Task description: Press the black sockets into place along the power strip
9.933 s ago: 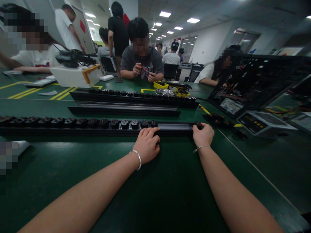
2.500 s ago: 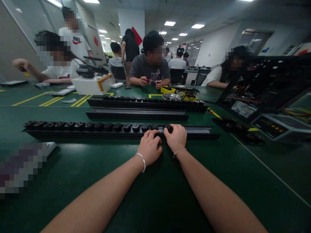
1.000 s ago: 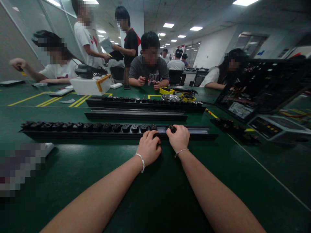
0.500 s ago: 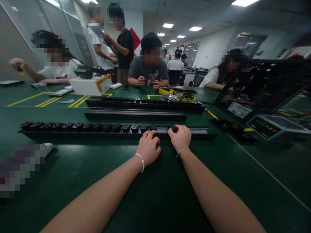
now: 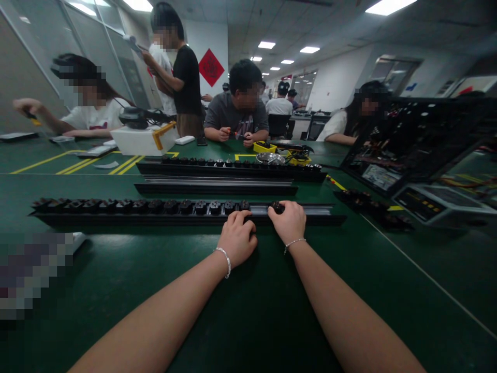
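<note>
A long black metal rail (image 5: 186, 221) lies across the green table in front of me, with a row of black socket-like modules (image 5: 171, 206) set along its channel. My left hand (image 5: 237, 238) grips the rail's near wall with bent fingers, just below the last modules of the row. My right hand (image 5: 289, 220) pinches a single black module (image 5: 276, 207) over the channel, apart from the row by a short gap. Whether that module touches the channel floor cannot be made out. To its right the pale channel (image 5: 318, 209) shows bare.
Behind lie a second rail (image 5: 217, 188) and a third rail (image 5: 233, 170) bearing modules. Loose black modules (image 5: 373, 207) lie right, near an open black case (image 5: 419, 145) and a grey box (image 5: 446, 204). A white box (image 5: 135, 141) stands back left. A co-worker (image 5: 236, 114) sits opposite.
Both my hands stay almost in place, the right one still pinching its module. In the background, a standing person in black has shifted left and the seated co-worker opposite has turned their head.
</note>
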A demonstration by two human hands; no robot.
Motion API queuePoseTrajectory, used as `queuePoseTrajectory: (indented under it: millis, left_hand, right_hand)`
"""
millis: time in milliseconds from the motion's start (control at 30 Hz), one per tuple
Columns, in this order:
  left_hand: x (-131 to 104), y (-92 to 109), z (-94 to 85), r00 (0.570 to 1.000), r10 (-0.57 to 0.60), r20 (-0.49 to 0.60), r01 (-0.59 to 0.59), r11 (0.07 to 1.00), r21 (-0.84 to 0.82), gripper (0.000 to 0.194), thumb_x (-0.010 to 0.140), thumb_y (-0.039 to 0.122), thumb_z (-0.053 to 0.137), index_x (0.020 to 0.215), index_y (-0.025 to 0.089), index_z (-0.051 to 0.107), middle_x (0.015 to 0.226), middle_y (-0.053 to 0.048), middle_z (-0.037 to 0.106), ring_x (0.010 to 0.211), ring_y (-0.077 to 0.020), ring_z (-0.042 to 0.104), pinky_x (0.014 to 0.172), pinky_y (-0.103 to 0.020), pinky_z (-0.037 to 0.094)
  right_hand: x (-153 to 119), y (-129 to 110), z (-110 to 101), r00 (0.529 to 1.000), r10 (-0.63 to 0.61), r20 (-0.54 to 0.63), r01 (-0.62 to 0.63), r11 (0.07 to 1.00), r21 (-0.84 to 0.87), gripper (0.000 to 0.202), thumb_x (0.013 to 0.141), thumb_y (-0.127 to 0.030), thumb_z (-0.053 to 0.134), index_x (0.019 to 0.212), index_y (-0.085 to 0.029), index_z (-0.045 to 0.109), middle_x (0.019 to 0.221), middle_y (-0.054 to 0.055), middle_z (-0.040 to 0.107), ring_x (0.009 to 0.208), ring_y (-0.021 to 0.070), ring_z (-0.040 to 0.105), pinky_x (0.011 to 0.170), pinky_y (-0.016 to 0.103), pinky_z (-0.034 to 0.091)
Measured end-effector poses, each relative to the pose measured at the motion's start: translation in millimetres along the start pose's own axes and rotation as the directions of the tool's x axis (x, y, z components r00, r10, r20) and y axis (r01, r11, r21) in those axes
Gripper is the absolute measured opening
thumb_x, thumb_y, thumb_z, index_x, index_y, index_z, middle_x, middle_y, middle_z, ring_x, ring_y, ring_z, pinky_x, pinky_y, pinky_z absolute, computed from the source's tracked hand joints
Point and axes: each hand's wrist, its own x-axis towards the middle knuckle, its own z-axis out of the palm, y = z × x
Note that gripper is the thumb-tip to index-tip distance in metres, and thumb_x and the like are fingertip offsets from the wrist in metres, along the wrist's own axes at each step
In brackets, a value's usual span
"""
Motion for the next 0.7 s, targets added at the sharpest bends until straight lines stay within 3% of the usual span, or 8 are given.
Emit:
queuePoseTrajectory:
  millis: [467, 700]
  left_hand:
    - [-0.2, 0.2, 0.6, 1.000, 0.004, -0.003, -0.004, 1.000, 0.009, 0.012, 0.075, 0.022, 0.053, 0.084, 0.021, 0.061, 0.128, -0.006, 0.047, 0.122, -0.0277, 0.033, 0.098, -0.047, 0.038]
    - [0.1, 1.0, 0.1, 1.000, -0.006, -0.002, 0.006, 1.000, 0.000, 0.012, 0.074, 0.021, 0.054, 0.083, 0.022, 0.061, 0.127, -0.005, 0.048, 0.122, -0.0278, 0.033, 0.099, -0.046, 0.037]
  right_hand:
    - [1.9, 3.1, -3.3, 0.999, 0.042, -0.026, -0.042, 0.999, -0.016, 0.030, 0.072, -0.039, 0.053, 0.085, -0.015, 0.066, 0.087, 0.010, 0.062, 0.087, 0.0246, 0.051, 0.081, 0.037, 0.035]
    - [2.9, 7.6, -3.6, 0.999, 0.031, 0.015, -0.030, 0.999, -0.016, 0.032, 0.072, -0.042, 0.053, 0.088, -0.017, 0.065, 0.088, 0.010, 0.062, 0.086, 0.0231, 0.051, 0.081, 0.036, 0.035]
